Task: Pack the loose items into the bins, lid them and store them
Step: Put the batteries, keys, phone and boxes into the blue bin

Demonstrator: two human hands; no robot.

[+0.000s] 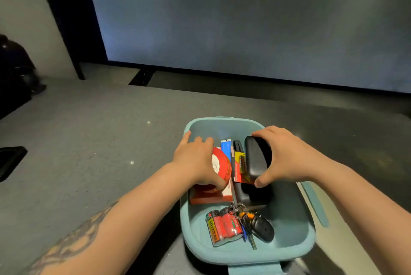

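Note:
A light blue bin (293, 225) stands on the grey counter in front of me. Inside it, my left hand (195, 159) grips a red roll of tape (222, 167) set on edge above a red box (206, 197). My right hand (287, 154) holds a black oblong case (256, 159) upright in the bin's right half. Between them stand a blue card (226, 147) and a yellow-red pack (240, 168). A pack of red batteries (223, 227) and a bunch of keys with a black fob (260, 225) lie at the bin's near end.
The grey speckled counter (100, 141) spreads to the left. A dark tray's corner (11, 161) sits at the left edge and a black bag (15, 74) behind it. A large dim screen (244, 19) fills the back. A blue strip, maybe the lid (315, 203), lies right of the bin.

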